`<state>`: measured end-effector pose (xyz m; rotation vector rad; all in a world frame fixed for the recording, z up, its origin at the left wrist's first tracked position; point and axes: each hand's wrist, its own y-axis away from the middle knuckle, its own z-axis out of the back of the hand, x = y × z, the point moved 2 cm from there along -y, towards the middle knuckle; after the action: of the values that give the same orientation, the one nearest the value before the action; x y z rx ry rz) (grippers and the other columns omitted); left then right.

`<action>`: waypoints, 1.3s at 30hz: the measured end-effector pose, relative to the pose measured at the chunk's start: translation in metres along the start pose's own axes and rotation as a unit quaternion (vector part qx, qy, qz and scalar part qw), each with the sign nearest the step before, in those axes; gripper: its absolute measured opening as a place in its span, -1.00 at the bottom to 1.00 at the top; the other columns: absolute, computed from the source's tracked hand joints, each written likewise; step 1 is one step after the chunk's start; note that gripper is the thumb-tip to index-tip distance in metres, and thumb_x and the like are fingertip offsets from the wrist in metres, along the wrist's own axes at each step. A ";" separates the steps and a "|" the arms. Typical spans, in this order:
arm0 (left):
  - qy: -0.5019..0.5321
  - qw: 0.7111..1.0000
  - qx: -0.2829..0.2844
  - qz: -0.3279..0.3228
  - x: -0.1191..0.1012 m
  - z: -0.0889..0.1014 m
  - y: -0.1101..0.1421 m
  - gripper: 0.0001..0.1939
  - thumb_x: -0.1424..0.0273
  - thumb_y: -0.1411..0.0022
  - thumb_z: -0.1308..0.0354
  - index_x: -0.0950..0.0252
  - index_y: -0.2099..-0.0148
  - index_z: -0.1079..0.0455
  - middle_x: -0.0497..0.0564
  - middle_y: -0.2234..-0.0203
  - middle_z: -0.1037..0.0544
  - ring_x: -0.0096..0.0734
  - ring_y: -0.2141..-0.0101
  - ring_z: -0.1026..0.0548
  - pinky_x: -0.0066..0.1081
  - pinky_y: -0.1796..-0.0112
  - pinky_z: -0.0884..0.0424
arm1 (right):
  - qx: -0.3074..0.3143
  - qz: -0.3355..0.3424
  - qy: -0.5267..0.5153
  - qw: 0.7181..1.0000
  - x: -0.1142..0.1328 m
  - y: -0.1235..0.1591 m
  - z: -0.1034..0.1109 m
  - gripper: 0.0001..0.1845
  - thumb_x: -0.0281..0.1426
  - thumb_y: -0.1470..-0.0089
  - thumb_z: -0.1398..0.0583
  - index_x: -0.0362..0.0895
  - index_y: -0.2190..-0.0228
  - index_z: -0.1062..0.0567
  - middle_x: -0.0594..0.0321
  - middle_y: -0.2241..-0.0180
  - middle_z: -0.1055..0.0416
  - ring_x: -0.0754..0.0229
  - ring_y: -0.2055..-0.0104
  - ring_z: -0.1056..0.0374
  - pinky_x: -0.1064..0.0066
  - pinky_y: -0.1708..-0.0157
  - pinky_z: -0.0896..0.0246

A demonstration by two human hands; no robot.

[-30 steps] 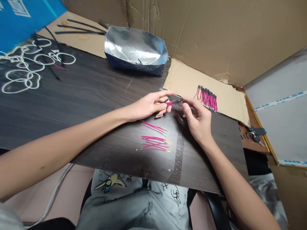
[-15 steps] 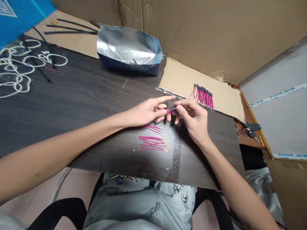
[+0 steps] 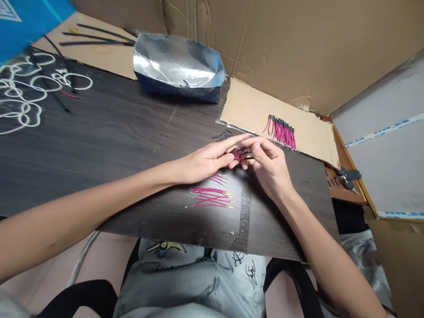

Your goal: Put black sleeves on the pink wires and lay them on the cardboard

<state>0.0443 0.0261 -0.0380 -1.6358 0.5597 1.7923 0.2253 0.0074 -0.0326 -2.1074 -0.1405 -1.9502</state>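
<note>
My left hand (image 3: 212, 161) is closed round several thin pink wires (image 3: 236, 155) with black sleeves on their right-hand ends. My right hand (image 3: 273, 168) meets it from the right, its thumb and fingers curled at those black sleeves (image 3: 245, 153); the exact grip is partly hidden. Just behind my left fingers lie loose short black sleeves (image 3: 223, 134). On the table in front of my hands rests a row of bare pink wires (image 3: 212, 197) with gold tips. A few more pink wires (image 3: 219, 180) are partly covered by my left hand.
Sleeved pink wires (image 3: 281, 131) lie in a row on a cardboard strip (image 3: 245, 104) at the back right. A silver-lined bag (image 3: 179, 66) stands behind. White cord loops (image 3: 36, 90) and black tubes (image 3: 96, 33) are at the left. Keys (image 3: 347, 179) lie far right.
The view has shifted to the right. My left hand has come a little towards my right hand, uncovering loose sleeves behind it. The wires stay between the hands, and the right fingers have shifted at the sleeved ends.
</note>
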 end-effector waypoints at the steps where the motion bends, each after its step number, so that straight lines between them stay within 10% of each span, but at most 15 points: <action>1: -0.011 1.000 0.003 0.003 0.000 0.000 0.001 -0.34 0.35 -0.51 0.01 0.27 -0.55 0.03 0.02 0.24 -0.48 -0.43 0.27 -0.38 -0.39 0.16 -0.35 | -0.002 -0.006 0.002 1.000 -0.003 -0.001 0.001 -0.71 -0.06 -0.22 -0.32 -0.02 0.24 -0.59 0.29 0.32 -0.49 0.27 0.39 -0.43 0.39 0.39 -0.37; 8: -0.001 0.999 0.011 0.038 0.002 -0.003 0.004 -0.30 0.40 -0.50 0.03 0.24 -0.57 0.14 0.03 0.21 -0.44 -0.47 0.28 -0.36 -0.47 0.24 -0.34 | 0.016 -0.012 0.014 1.000 -0.012 -0.002 0.001 -0.74 -0.12 -0.24 -0.34 -0.04 0.29 -0.54 0.43 0.57 -0.27 0.36 0.59 -0.19 0.50 0.62 -0.13; 19: 0.058 0.996 0.022 0.062 -0.001 0.003 -0.002 -0.22 0.54 -0.43 -0.01 0.26 -0.57 0.22 -0.11 0.46 -0.46 -0.58 0.57 -0.29 -0.58 0.56 -0.21 | 0.000 0.014 0.107 0.994 -0.002 0.007 -0.014 -0.83 -0.21 -0.29 -0.30 -0.05 0.24 -0.54 0.31 0.45 -0.51 0.23 0.48 -0.44 0.32 0.41 -0.46; 23: 0.028 0.995 0.026 0.091 -0.002 0.007 -0.004 -0.78 0.44 -0.46 -0.04 0.40 -0.05 -0.42 -0.07 0.49 -0.45 -0.64 0.62 -0.27 -0.58 0.59 -0.22 | -0.068 0.042 0.129 0.988 0.000 0.006 -0.009 -0.84 -0.24 -0.23 -0.35 -0.06 0.30 -0.57 0.32 0.44 -0.48 0.26 0.52 -0.41 0.35 0.48 -0.41; 26: 0.023 0.993 0.022 0.110 -0.003 0.010 -0.004 -0.75 0.38 -0.47 -0.05 0.36 0.30 -0.36 -0.10 0.54 -0.36 -0.67 0.64 -0.22 -0.59 0.61 -0.20 | -0.067 0.024 0.098 0.993 -0.002 0.004 -0.005 -0.82 -0.21 -0.20 -0.37 -0.05 0.29 -0.59 0.30 0.43 -0.49 0.24 0.48 -0.42 0.36 0.48 -0.44; 39: 0.065 0.991 0.048 0.111 -0.007 0.009 -0.001 -0.74 0.32 -0.46 -0.10 0.32 0.31 -0.28 -0.17 0.56 -0.22 -0.67 0.62 -0.13 -0.60 0.62 -0.13 | 0.038 -0.143 -0.138 0.979 -0.013 -0.001 -0.004 -0.65 -0.07 -0.12 -0.40 -0.05 0.22 -0.56 0.36 0.48 -0.37 0.34 0.44 -0.32 0.56 0.46 -0.45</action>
<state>0.0386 0.0316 -0.0303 -1.6856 0.9048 1.7907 0.2205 0.0087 -0.0454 -2.4050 -0.5921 -1.7477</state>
